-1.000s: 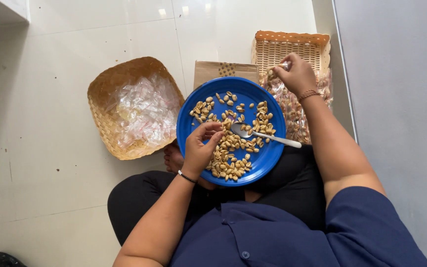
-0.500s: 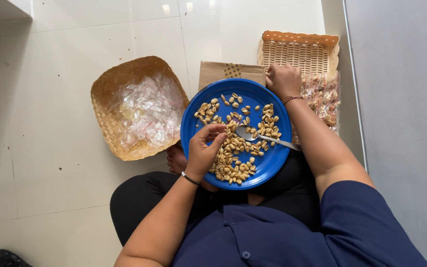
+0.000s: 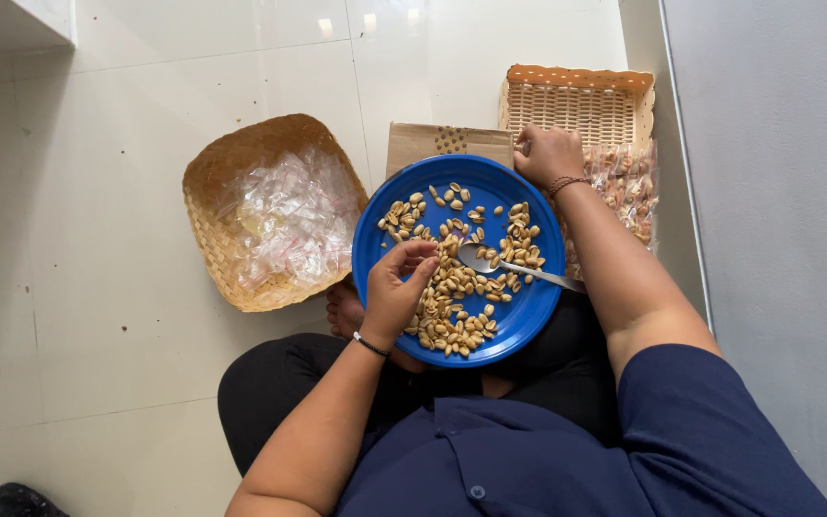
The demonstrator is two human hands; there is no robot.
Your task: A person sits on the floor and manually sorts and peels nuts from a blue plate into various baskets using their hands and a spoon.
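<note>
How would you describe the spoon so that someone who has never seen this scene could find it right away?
Start at the big round blue plate resting on the seated person's lap, scattered with pale shelled peanuts. The spoon lies on its right half, bowl near the middle, handle reaching past the right rim. It is the only shiny metal thing there, and neither the left hand nor the right hand touches it.

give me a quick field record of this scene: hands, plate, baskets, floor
left hand: left hand over the blue plate, fingers curled among the peanuts, palm hidden
right hand: right hand at the plate's far rim, beside the rectangular basket; whether it holds something cannot be told
spoon: metal spoon lying on the plate, untouched
round basket: woven basket to the left with small clear plastic bags
packed bags: filled peanut packets by the rectangular basket
other: brown paper bag behind the plate
floor: pale tiles
</note>
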